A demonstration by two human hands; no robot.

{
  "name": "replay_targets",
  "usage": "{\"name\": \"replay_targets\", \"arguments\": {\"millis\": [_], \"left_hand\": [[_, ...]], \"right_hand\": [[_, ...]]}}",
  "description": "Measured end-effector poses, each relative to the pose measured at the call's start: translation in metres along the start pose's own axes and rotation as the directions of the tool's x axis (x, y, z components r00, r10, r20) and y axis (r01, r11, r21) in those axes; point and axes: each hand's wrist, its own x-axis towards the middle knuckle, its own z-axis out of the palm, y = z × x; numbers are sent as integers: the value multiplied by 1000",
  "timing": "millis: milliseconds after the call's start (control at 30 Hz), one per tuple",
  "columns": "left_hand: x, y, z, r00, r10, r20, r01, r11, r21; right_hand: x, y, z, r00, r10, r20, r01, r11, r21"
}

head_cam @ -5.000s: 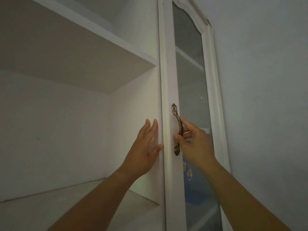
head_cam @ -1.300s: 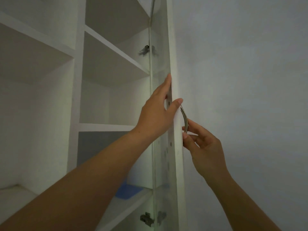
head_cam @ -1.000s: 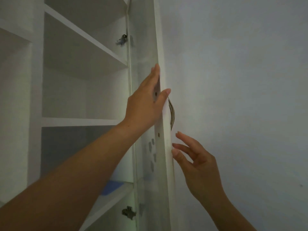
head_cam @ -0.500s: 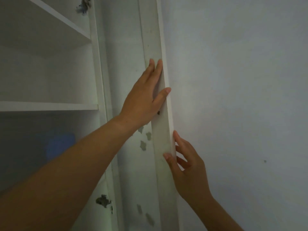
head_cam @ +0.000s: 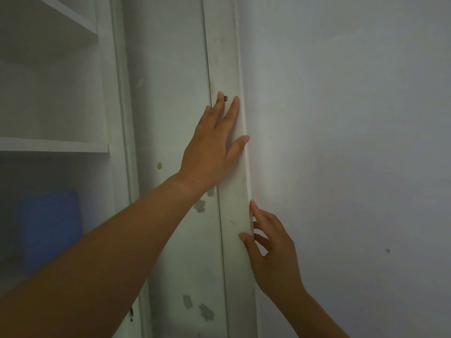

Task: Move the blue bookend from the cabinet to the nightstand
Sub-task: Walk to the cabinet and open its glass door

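Now holding the white painted wooden cabinet door (head_cam: 227, 69) wide open, close against the matt pale wall (head_cam: 353, 118).

Presses the left hand (head_cam: 214, 147) flat, fingers straight, on the door's smooth, slightly smudged inner frame beside a small dark screw head (head_cam: 225, 98). Rests the right hand (head_cam: 271, 250) lower down, thumb and forefinger lightly touching the rounded edge, other fingers loosely bent, clasping nothing. Shows torn grey sticker scraps (head_cam: 200, 206) on the pane. Leaves the flat, rectangular blue bookend (head_cam: 50, 230) standing, blurred, in the dim compartment at far left under a plain white shelf board (head_cam: 53, 145), untouched. Compared with half a second ago: keeps both hands where they were on the door, brings the blue shape larger and more fully into view.
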Motion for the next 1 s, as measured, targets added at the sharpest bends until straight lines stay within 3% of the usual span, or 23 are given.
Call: {"name": "replay_targets", "arguments": {"millis": [333,1000], "left_hand": [[-20,-13,52,995,-21,93,13,997,78],[-21,-20,67,999,-24,39,21,996,86]], "right_hand": [[13,54,-8,996,8,84,-9,1000,0],[15,69,-7,995,-23,102,18,998,56]]}}
